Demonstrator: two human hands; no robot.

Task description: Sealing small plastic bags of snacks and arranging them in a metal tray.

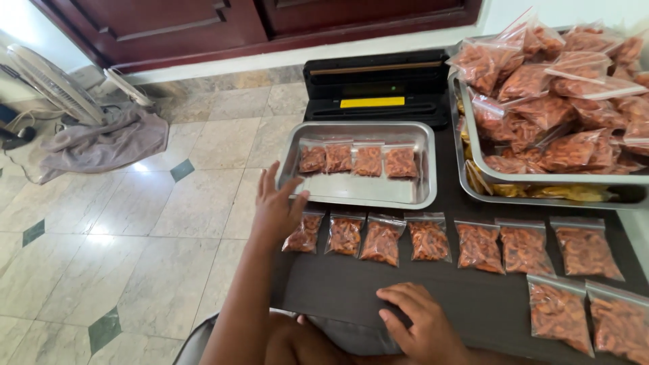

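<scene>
My left hand [274,206] spread open at the steel tray [422,162] – right hand [419,324] flat, empty on the table [351,284]; sorting snack packets [345,233], next needs a pinch.

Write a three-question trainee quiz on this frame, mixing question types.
1. True or false: the left hand touches the near corner of the small steel tray.
2. How many filled bags lie in that tray?
3. The right hand rests: A) in the large tray, B) flat on the dark table cover, C) on the black sealer machine.

Key: 1 true. 2 four. 3 B.
</scene>
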